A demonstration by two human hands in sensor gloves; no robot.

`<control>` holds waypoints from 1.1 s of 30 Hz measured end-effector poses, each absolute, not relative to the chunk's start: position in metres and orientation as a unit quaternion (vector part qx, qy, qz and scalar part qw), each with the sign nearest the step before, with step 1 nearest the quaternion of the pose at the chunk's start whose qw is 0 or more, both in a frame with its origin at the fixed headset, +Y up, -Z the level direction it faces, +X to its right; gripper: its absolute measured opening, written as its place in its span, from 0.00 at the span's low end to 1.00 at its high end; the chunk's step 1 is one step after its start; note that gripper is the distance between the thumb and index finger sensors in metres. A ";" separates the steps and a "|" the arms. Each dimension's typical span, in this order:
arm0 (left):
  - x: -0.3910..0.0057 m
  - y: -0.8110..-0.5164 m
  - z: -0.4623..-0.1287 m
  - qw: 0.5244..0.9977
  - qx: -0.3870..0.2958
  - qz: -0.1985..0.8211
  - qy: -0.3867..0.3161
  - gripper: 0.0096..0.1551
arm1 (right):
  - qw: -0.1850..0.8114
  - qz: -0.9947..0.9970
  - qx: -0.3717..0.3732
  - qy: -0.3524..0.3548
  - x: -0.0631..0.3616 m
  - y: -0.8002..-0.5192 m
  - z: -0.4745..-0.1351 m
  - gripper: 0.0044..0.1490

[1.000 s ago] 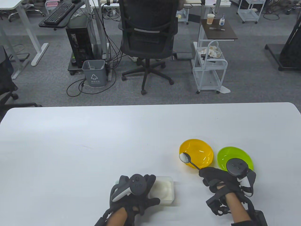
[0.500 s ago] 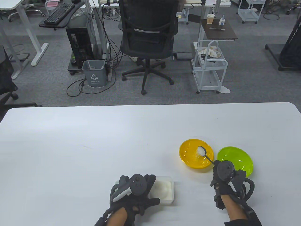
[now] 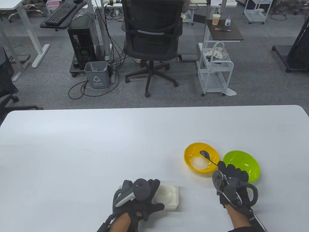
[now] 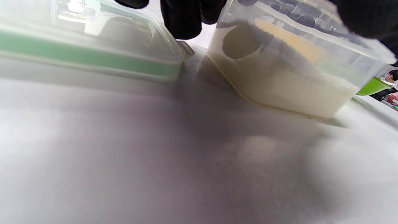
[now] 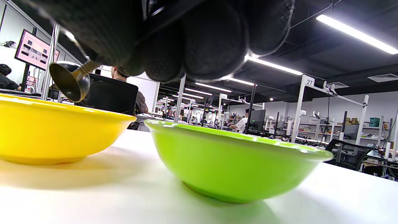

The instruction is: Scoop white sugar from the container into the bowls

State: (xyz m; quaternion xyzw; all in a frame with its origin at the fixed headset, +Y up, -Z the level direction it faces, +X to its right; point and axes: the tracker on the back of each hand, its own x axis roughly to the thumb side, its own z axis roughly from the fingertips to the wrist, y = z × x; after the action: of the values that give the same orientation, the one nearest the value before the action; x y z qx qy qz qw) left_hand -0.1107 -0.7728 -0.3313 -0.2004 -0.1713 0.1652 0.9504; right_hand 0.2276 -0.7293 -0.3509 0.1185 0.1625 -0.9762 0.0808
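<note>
Table view: nearest, the sugar container (image 3: 166, 194) is being gripped at its side by the left hand (image 3: 136, 198), fingers wrapped on it. Further out, a spoon (image 3: 208, 157) is being pinched by the right hand (image 3: 230, 182), tipped over the yellow bowl (image 3: 201, 157), where sugar (image 3: 199, 163) is lying. The green bowl (image 3: 241, 165) is sitting just beside, on the desk (image 3: 96, 145).

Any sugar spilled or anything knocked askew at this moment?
Nothing stands out. The sugar sits inside the yellow bowl, the green bowl stands level beside it, and no grains show on the table.
</note>
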 end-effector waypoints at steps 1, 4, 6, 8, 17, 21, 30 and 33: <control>-0.111 -0.773 -0.331 0.950 -0.200 0.165 -0.171 0.59 | 0.080 -0.977 0.117 0.161 0.227 -0.729 -0.351 0.26; -0.111 -0.773 -0.331 0.950 -0.201 0.166 -0.171 0.59 | 0.077 -0.977 0.114 0.163 0.227 -0.729 -0.351 0.27; -0.111 -0.773 -0.331 0.950 -0.201 0.165 -0.171 0.59 | 0.071 -0.977 0.113 0.164 0.227 -0.729 -0.350 0.27; -0.111 -0.773 -0.331 0.950 -0.201 0.165 -0.170 0.59 | 0.067 -0.978 0.105 0.167 0.224 -0.726 -0.348 0.27; -0.111 -0.773 -0.331 0.951 -0.203 0.163 -0.169 0.59 | 0.043 -0.981 0.039 0.183 0.201 -0.700 -0.334 0.26; -0.110 -0.773 -0.331 0.951 -0.203 0.163 -0.169 0.59 | 0.042 -0.981 0.004 0.190 0.184 -0.689 -0.324 0.26; -0.110 -0.772 -0.331 0.951 -0.203 0.162 -0.169 0.59 | 0.022 -0.974 -0.090 0.204 0.155 -0.693 -0.299 0.26; -0.110 -0.772 -0.331 0.950 -0.203 0.166 -0.168 0.59 | 0.028 -0.969 -0.125 0.209 0.149 -0.699 -0.293 0.25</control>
State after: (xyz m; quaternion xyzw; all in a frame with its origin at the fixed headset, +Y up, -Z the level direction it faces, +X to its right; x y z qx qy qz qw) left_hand -0.1104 -0.7722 -0.3308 -0.2035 -0.1683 0.1660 0.9501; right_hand 0.1494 -0.6992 -0.2925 -0.1253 0.2094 -0.9694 0.0277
